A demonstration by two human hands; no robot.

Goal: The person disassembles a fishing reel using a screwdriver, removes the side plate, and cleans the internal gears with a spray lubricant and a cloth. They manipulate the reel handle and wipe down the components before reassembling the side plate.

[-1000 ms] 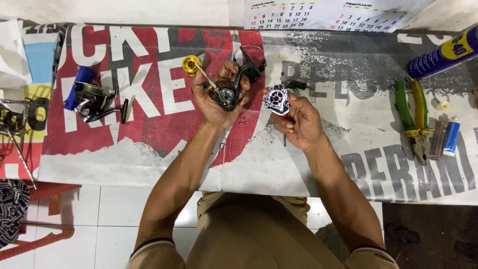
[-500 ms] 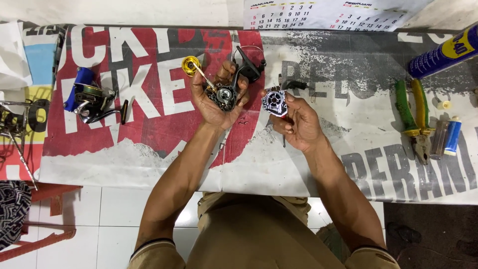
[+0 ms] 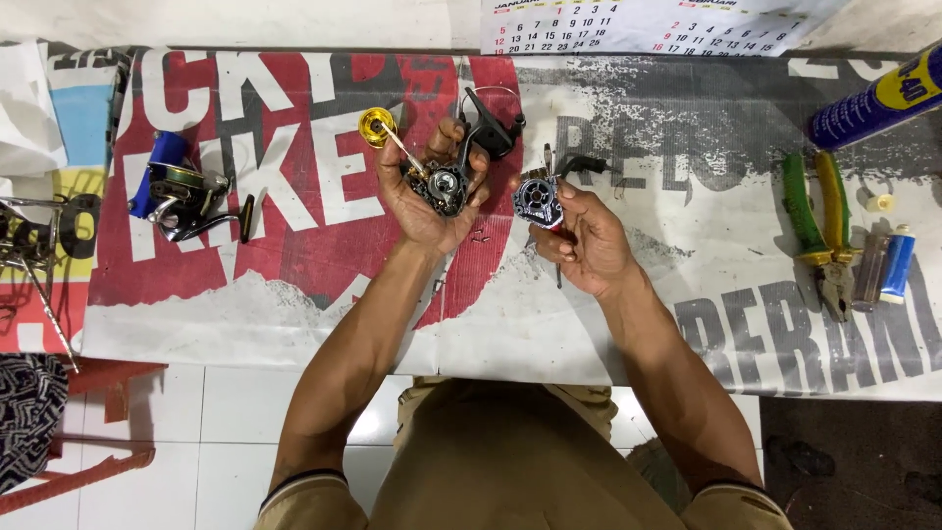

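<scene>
Head view: left hand [image 3: 424, 201] is closed around an opened black metal fishing-reel body [image 3: 446, 182], gold knob [image 3: 375, 126] at upper left. Right hand [image 3: 586, 236] pinches a round dark side cover plate [image 3: 538, 199], held just beside the body, above the printed banner-covered table [image 3: 294, 294]. Green-handled pliers [image 3: 819, 221] lie well apart at right.

Tan trousers, bare forearms, dark-edged cuffs.

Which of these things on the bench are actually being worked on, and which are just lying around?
In hand:
left hand holds the opened reel body
right hand holds the side cover

Lying about:
second reel
pliers
spray can
small bottle
</scene>
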